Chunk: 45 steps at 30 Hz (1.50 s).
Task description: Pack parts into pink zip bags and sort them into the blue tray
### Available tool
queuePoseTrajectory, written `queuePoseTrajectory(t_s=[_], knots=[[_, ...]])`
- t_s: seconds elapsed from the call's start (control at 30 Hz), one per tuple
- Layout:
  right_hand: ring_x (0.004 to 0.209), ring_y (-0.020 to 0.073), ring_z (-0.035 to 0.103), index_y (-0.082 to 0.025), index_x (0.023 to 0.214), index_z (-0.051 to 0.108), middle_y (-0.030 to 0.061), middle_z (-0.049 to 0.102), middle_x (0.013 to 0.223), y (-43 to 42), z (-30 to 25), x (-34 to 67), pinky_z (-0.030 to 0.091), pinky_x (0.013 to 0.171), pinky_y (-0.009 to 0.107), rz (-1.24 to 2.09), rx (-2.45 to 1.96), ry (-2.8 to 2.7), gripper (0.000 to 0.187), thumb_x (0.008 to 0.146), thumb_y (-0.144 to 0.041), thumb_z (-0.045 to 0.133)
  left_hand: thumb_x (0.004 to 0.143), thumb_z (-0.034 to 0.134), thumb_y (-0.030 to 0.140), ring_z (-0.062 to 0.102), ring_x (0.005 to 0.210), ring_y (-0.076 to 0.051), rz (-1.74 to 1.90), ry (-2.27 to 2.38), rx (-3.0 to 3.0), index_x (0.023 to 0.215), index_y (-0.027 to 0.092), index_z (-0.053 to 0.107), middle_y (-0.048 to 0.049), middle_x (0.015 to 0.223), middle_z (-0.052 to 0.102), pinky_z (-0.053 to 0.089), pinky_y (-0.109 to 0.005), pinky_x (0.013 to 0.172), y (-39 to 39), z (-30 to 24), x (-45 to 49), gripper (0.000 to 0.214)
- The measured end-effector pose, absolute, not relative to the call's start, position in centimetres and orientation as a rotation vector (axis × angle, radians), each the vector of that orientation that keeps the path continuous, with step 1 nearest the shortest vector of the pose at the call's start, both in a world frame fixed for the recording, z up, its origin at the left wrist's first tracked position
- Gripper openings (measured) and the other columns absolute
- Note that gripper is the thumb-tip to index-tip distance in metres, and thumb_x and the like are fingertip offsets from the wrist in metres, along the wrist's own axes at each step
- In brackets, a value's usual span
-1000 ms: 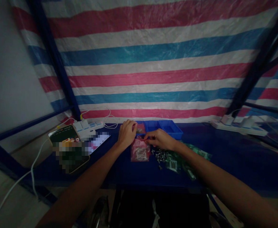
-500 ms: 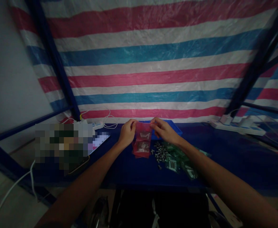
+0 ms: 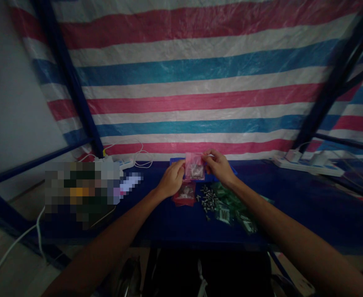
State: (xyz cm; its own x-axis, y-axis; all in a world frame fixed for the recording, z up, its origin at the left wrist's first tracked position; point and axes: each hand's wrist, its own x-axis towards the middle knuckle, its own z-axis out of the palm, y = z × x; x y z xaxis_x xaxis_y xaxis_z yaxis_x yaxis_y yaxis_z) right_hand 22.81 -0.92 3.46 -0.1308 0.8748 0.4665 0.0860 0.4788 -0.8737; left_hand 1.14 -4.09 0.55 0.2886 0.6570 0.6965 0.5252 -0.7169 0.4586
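A small red plastic bag [image 3: 194, 167] with small metal parts inside is held up above the blue table [image 3: 175, 222]. My left hand [image 3: 171, 180] pinches its lower left side and my right hand [image 3: 219, 166] pinches its top right corner. Below it, more red bags [image 3: 185, 195] lie flat on the table. To their right sits a loose heap of small metal parts [image 3: 208, 199], then several green bags [image 3: 233, 210].
A blue tray [image 3: 227, 170] stands behind the hands, mostly hidden. Power strips with white cables lie at the back left [image 3: 126, 163] and back right [image 3: 308, 166]. A striped tarp [image 3: 200, 82] hangs behind, and blue frame posts [image 3: 66, 78] rise at both sides.
Both hands have lifted one red bag off the pile and raised it higher and slightly to the right. The other bags stayed on the table.
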Motion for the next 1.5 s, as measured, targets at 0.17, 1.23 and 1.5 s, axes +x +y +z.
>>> queuePoseTrajectory(t_s=[0.17, 1.23, 1.5], knots=[[0.044, 0.0107, 0.050, -0.023, 0.093, 0.054, -0.0051, 0.061, 0.065, -1.3, 3.6, 22.7, 0.033, 0.043, 0.024, 0.885, -0.842, -1.551, 0.036, 0.084, -0.054, 0.069, 0.108, 0.047, 0.043, 0.065, 0.080, -0.020, 1.394, 1.097, 2.376, 0.095, 0.019, 0.063, -0.0040, 0.087, 0.069, 0.048, -0.030, 0.076, -4.6, 0.8, 1.6, 0.031], [0.061, 0.0162, 0.051, -0.024, 0.084, 0.049, -0.0007, 0.054, 0.068, -1.7, 3.8, 22.5, 0.040, 0.058, 0.031, 0.792, -0.856, -1.895, 0.040, 0.092, -0.061, 0.064, 0.105, 0.055, 0.028, 0.066, 0.098, -0.021, 1.632, 1.319, 2.283, 0.103, 0.021, 0.059, -0.0058, 0.103, 0.070, 0.051, -0.033, 0.091, -3.8, 0.7, 1.2, 0.008], [0.068, 0.0174, 0.055, -0.023, 0.091, 0.055, 0.0047, 0.063, 0.083, -2.1, 4.1, 22.2, 0.045, 0.060, 0.032, 0.836, -0.868, -1.944, 0.034, 0.089, -0.054, 0.068, 0.105, 0.054, 0.027, 0.068, 0.094, -0.020, 1.655, 1.271, 2.245, 0.107, 0.021, 0.059, -0.0050, 0.102, 0.072, 0.052, -0.032, 0.085, -3.7, 0.7, 1.1, 0.008]])
